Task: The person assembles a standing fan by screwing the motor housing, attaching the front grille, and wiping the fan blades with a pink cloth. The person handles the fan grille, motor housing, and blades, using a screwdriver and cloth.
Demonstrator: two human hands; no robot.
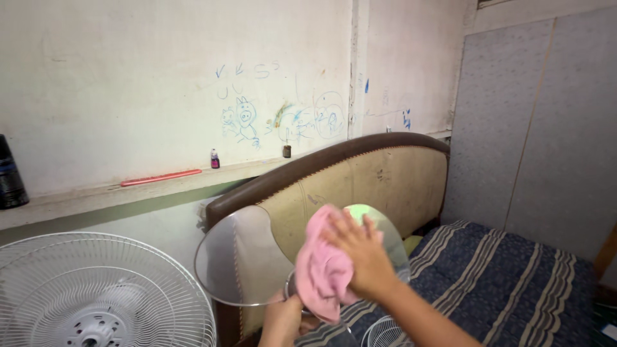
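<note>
Beside the bed's headboard (360, 177), a clear fan blade (241, 263) gets wiped with a pink cloth (321, 270)

Head view: the left hand (283, 321) grips the blade's hub from below, fingers curled closed, so the blade stands steady and tilted up; the right hand (363, 254) lies flat, fingers spread, pressing the cloth against the blade's face. A white fan grille (96, 289) stands at lower left, a second grille (382, 333) below, a striped mattress (508, 283) at right, and a scribbled wall with a ledge (96, 193) behind
</note>
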